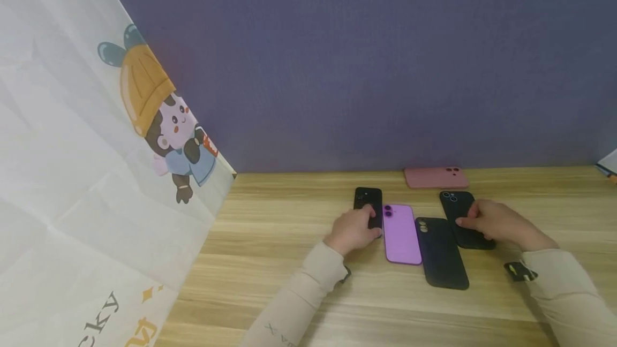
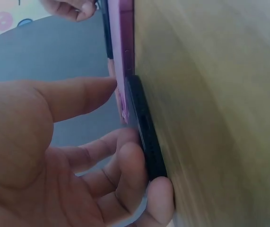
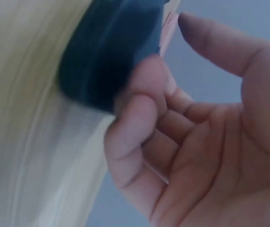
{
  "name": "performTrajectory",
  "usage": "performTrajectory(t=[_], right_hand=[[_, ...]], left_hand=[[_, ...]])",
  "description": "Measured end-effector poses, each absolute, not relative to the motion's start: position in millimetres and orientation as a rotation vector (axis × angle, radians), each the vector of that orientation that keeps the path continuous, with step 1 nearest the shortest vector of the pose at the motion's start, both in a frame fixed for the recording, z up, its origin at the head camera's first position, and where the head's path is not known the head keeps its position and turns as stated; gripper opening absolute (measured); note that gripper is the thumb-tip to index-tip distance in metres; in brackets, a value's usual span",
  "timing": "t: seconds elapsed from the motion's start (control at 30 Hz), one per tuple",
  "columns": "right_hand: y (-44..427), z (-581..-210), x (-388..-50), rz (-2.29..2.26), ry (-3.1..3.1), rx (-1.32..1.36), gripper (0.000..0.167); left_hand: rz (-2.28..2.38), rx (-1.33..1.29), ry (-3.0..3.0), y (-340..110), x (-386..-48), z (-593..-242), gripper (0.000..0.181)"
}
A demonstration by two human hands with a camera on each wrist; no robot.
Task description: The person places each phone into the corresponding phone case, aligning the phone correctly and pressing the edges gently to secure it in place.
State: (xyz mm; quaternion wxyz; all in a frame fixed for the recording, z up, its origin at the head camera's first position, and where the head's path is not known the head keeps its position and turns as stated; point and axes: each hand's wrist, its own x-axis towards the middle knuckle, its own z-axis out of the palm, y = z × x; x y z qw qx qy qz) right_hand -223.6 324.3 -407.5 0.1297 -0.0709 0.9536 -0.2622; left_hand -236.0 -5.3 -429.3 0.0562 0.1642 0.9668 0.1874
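Note:
On the wooden table my left hand [image 1: 354, 231] grips a black phone [image 1: 367, 197] that lies flat, camera end away from me. The left wrist view shows the fingers [image 2: 132, 158] curled along its edge, while the thumb hovers over its face. My right hand [image 1: 501, 224] holds another black phone [image 1: 455, 205], tilted slightly at the right of the group. Its lower end is blurred in the right wrist view, with curled fingers [image 3: 135, 118] against it and the thumb apart. Between the hands lie a purple phone [image 1: 403, 237] and a dark phone [image 1: 441, 253], both back up.
Behind the group a pink phone [image 1: 434, 178] lies sideways near the dark blue wall panel [image 1: 337, 68]. A white sheet [image 1: 58, 149] printed with a cartoon figure [image 1: 173, 122] borders the table [image 1: 250, 229] on the left. Something white pokes in at the far right.

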Motion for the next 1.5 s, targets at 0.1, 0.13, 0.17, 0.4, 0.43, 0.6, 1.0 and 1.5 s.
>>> performTrajectory(t=[0.1, 0.13, 0.17, 0.4, 0.43, 0.6, 1.0, 1.5], right_hand=[[313.5, -405.5, -220.8, -0.772, 2.730, -0.216, 0.040], [310.3, -405.4, -220.0, -0.773, 2.720, -0.226, 0.041], [307.3, -405.4, -219.4, -0.773, 2.711, -0.241, 0.042], [289.7, -404.6, -214.5, -0.721, 2.669, -0.328, 0.052], [287.3, -404.1, -213.4, -0.707, 2.678, -0.344, 0.052], [276.3, -399.9, -207.9, -0.594, 2.760, -0.379, 0.052], [258.6, -393.0, -195.2, -0.264, 2.815, -0.231, 0.059], [237.6, -402.1, -194.3, -0.262, 2.916, -0.147, 0.119]], left_hand=[[0.519, 0.524, 2.937, -4.4, -235.2, -431.4, 0.048], [0.505, 0.535, 2.939, -4.0, -234.7, -431.8, 0.050], [0.492, 0.543, 2.940, -3.7, -234.3, -432.1, 0.051], [0.447, 0.569, 2.947, -3.3, -230.8, -431.5, 0.060], [0.440, 0.569, 2.950, -3.4, -230.8, -431.5, 0.060], [0.413, 0.555, 2.960, -4.0, -232.4, -432.2, 0.058], [0.461, 0.464, 2.968, -9.2, -236.0, -429.8, 0.053], [0.486, 0.362, 3.054, -10.6, -236.0, -428.0, 0.069]])
